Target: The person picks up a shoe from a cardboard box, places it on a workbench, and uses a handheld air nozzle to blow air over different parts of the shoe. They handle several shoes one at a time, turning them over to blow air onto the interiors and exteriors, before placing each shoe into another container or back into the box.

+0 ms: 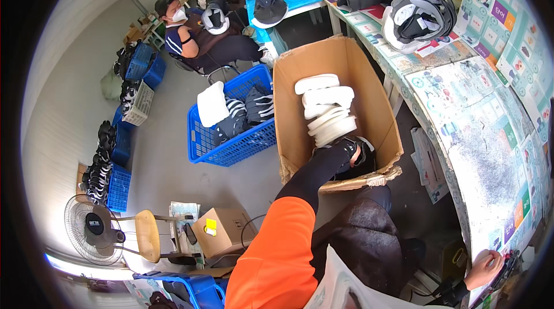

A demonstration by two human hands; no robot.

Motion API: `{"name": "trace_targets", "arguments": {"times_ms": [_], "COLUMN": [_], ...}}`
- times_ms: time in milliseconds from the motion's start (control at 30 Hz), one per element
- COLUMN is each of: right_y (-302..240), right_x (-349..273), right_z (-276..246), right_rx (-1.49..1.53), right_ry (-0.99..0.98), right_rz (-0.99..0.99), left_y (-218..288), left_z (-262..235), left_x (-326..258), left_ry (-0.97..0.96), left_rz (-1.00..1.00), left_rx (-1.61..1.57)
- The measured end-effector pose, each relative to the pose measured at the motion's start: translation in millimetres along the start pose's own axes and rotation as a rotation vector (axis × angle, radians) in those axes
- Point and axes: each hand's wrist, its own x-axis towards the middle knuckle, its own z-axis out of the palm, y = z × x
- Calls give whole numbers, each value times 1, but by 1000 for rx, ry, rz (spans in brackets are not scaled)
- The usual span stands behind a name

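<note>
Cardboard, corrugated and torn ragged along its near rim, forms the tall open box (346,55) into which the left hand (353,153) reaches, sleeved in black under an orange upper arm. That hand rests at the bottom against dark shoe parts; its fingers are hidden, so their state cannot be told. Just above it inside the box lies a stack of smooth white curved insoles (329,110). Right of the box, the right hand (486,267) presses flat, fingers together, on the worn paper-covered table (490,159). Left of the box stands a blue lattice plastic basket (228,141).
</note>
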Motion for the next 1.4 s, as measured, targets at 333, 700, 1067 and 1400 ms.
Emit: {"name": "trace_targets", "arguments": {"times_ms": [333,700,1067,1400], "right_y": [-15,-25,-27,-59], "right_x": [6,9,4,20], "right_z": [6,3,-14,2], "right_rx": [0,-29,-23,113], "right_ry": [79,45,57,109], "right_rz": [-23,18,-35,-61], "left_y": [0,-10,-9,-64], "left_z": [44,80,84,116], "left_x": [16,31,31,30], "left_ry": [152,224,137,265], "left_rz": [-31,-66,-14,-115], "left_rx": [-142,-335,-202,-268]}}
